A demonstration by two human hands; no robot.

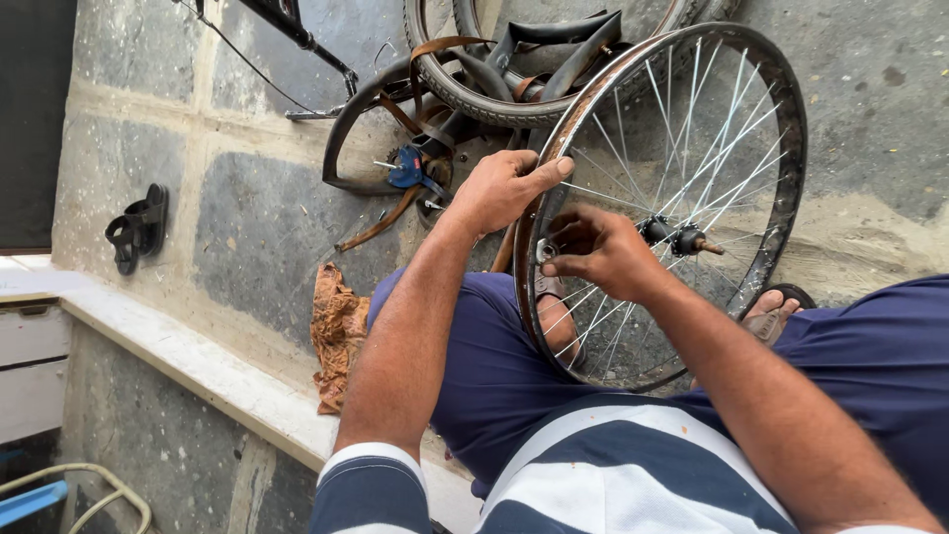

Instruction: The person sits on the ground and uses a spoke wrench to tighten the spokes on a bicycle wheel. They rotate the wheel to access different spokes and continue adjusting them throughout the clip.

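Observation:
A bare bicycle wheel rim [781,109] with silver spokes and a hub [682,237] stands upright between my knees. My left hand [504,188] grips the rim's near edge from outside, thumb along the top. My right hand [598,252] reaches through the spokes, with its fingers pinched on a small metal piece [547,251] at the inside of the rim. What exactly that piece is cannot be made out.
Tyres [474,94], rubber tubes and a blue part [405,168] lie piled on the stone floor behind the wheel. A brown rag [336,331] lies by my left leg. A black sandal [138,229] sits at the left, and a pale ledge [198,361] runs below.

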